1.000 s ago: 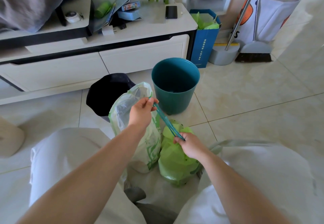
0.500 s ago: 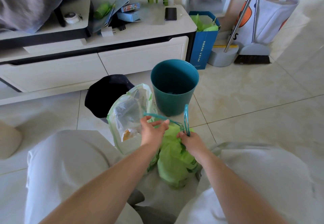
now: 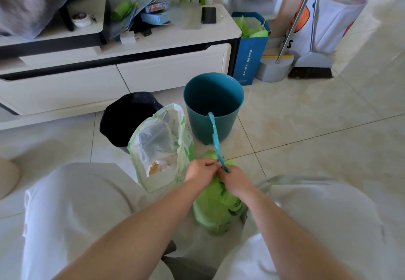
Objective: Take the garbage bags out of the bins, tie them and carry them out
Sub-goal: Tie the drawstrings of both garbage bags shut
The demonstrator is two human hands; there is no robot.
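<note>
A green garbage bag point(image 3: 215, 209) sits on the floor between my knees, its neck gathered. My left hand point(image 3: 200, 171) and my right hand point(image 3: 234, 180) meet at that neck, both pinching its teal drawstring point(image 3: 215, 139), whose loop sticks up in front of the teal bin. A second, clear-and-green garbage bag point(image 3: 162, 148) stands open just left, with scraps inside. The teal bin point(image 3: 213, 106) stands behind with no bag in it. A black bin point(image 3: 129, 117) stands to its left, partly hidden by the clear bag.
A white TV cabinet point(image 3: 114, 75) with clutter runs along the back. A blue paper bag point(image 3: 251, 47) with green liners, a grey dustpan point(image 3: 274, 69) and a broom point(image 3: 311, 69) stand at the back right. Tiled floor stretches to the right.
My left hand has come down from up by the clear bag to meet the right hand at the green bag's neck. The drawstring, stretched between the hands before, now loops upward.
</note>
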